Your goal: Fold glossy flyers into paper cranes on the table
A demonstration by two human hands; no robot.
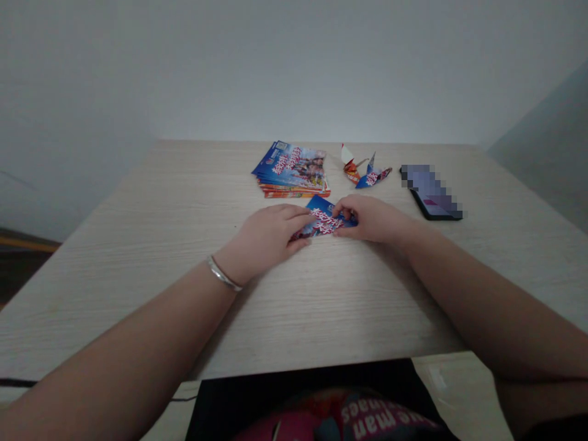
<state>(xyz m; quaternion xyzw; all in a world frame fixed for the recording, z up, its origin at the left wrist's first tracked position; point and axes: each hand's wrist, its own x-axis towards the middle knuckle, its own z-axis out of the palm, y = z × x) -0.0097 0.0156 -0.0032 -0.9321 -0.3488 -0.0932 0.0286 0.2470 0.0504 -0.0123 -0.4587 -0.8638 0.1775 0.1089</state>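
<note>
A small folded blue flyer point(323, 221) with white and pink lettering lies on the light wooden table point(184, 202). My left hand point(266, 239), with a silver bracelet on the wrist, presses on the flyer's left part with curled fingers. My right hand point(372, 218) pinches its right edge between thumb and fingers. Just behind it lies a stack of the same blue printed flyers point(292, 169). To the right of the stack sit two folded paper cranes point(364, 171), one orange and one blue.
A dark phone point(432, 193) lies face up at the right of the table. The table's front edge runs just above my lap, where dark and red clothing shows. A plain wall stands behind the table.
</note>
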